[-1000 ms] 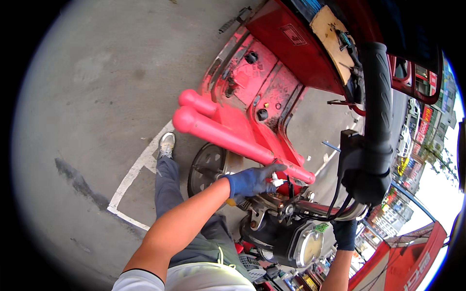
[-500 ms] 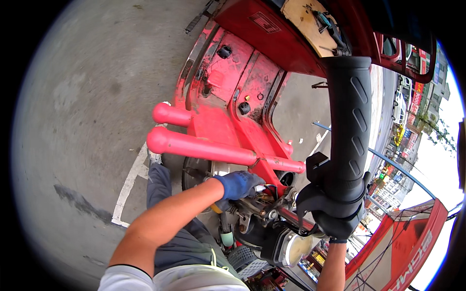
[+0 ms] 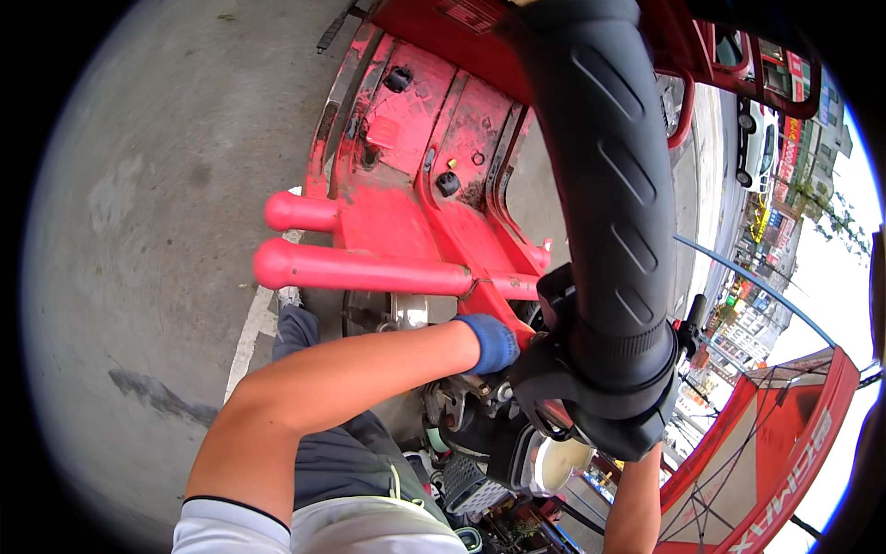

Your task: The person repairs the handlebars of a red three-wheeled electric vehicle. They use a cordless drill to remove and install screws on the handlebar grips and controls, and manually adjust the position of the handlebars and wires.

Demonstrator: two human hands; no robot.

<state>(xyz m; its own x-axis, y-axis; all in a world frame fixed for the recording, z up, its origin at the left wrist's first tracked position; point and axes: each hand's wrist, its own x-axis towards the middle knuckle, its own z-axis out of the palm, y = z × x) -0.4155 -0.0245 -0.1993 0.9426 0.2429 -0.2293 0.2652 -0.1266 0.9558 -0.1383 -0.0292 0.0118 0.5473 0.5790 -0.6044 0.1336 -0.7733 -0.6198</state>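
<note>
My left hand [image 3: 496, 344], in a blue glove, reaches in among the front parts of a red vehicle frame [image 3: 369, 267]. Only the glove's wrist end shows; the fingers are hidden behind the handlebar's black control housing. A black ridged handlebar grip [image 3: 611, 175] looms large above it, with the black control housing [image 3: 600, 379] at its lower end. My right forearm [image 3: 634, 506] comes up from the lower edge to behind that housing, which covers the right hand. Below the left wrist is a round headlamp [image 3: 559, 462].
The dirty red footboard [image 3: 443, 120] lies beyond the tubes. Grey pavement [image 3: 157, 231] with a white painted line [image 3: 247, 342] spreads to the left. At the right are a red canopy [image 3: 775, 443], a blue pole [image 3: 752, 282] and a parked white vehicle [image 3: 757, 152].
My left hand has moved right, and its fingers have gone out of sight behind the control housing. The handlebar grip now looks larger and leans left; the red frame sits farther left in view.
</note>
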